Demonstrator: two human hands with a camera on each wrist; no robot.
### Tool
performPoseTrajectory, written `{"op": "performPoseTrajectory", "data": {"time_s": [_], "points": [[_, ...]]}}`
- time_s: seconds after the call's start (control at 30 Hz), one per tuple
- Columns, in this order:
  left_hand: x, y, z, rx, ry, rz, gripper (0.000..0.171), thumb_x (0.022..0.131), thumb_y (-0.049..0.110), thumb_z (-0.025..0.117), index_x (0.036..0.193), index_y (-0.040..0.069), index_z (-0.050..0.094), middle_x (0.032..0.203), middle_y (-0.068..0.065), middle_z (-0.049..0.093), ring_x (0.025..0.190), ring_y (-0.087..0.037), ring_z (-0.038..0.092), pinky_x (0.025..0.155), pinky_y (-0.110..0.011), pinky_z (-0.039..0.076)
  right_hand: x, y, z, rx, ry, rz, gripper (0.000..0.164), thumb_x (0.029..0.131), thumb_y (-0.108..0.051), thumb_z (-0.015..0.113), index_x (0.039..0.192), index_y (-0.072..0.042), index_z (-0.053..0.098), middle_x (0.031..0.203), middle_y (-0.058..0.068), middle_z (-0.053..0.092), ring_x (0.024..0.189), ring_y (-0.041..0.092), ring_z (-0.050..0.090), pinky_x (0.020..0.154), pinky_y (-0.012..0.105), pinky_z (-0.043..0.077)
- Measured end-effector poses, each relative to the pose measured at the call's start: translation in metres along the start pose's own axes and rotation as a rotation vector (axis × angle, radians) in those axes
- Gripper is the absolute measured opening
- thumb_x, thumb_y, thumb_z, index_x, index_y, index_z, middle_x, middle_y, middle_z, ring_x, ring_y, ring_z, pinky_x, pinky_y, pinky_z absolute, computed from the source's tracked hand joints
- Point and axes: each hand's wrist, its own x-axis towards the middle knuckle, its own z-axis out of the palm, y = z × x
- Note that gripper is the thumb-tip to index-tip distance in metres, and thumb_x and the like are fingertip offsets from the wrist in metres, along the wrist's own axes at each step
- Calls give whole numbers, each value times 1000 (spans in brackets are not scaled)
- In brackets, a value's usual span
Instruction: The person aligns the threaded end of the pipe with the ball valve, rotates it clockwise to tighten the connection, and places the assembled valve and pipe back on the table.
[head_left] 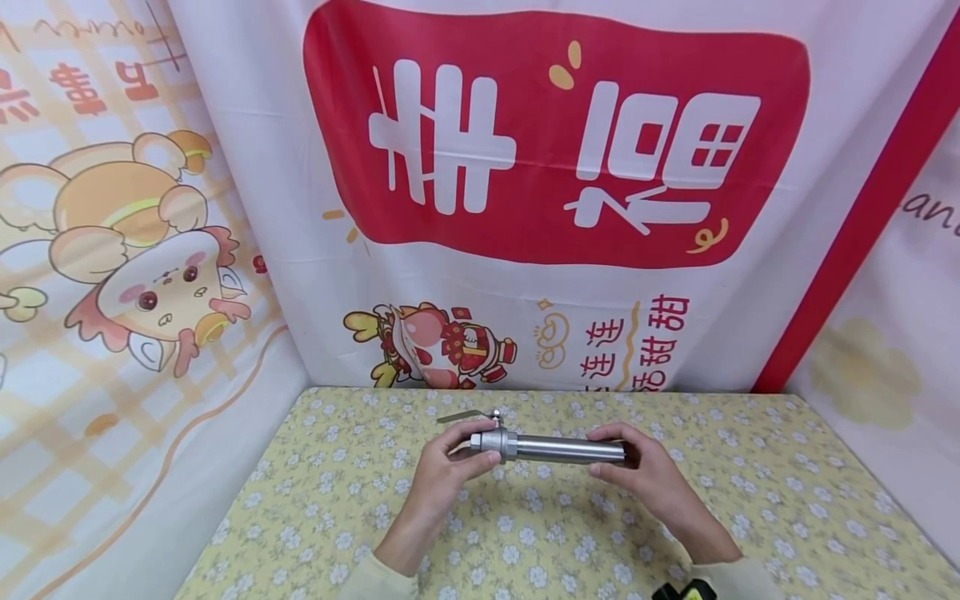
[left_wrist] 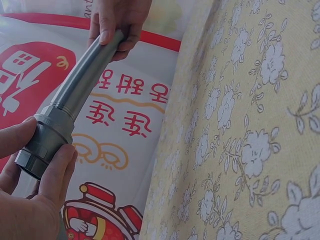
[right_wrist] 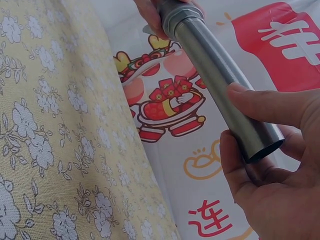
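Note:
A steel ball valve (head_left: 492, 443) with a flat lever handle (head_left: 461, 416) is joined to one end of a shiny metal pipe (head_left: 570, 450). My left hand (head_left: 442, 467) grips the valve body between thumb and fingers, as the left wrist view also shows on the valve (left_wrist: 47, 137). Around the pipe's free end, my right hand (head_left: 637, 462) holds with thumb on one side and fingers on the other. The right wrist view shows the open round mouth of the pipe (right_wrist: 220, 85) beside my right palm. Both pieces are held above the table, roughly level.
A yellow floral cloth covers the table (head_left: 525, 542). Behind it hangs a white curtain with a red printed panel (head_left: 540, 233), and a patterned curtain (head_left: 120, 333) stands on the left. A black and yellow object (head_left: 686, 590) shows at the bottom edge near the right sleeve.

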Motion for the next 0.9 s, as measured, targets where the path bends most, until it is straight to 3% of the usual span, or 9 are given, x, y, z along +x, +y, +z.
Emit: {"op": "performPoseTrajectory", "data": {"time_s": [0.9], "points": [[0, 1, 0, 0, 0, 3, 46, 93, 10, 87, 137, 7, 74, 153, -14, 61, 122, -26, 73, 96, -28, 63, -1, -2, 0, 23, 5, 71, 52, 100, -21, 81, 145, -3, 64, 143, 19, 64, 109, 16, 71, 86, 30, 64]]}}
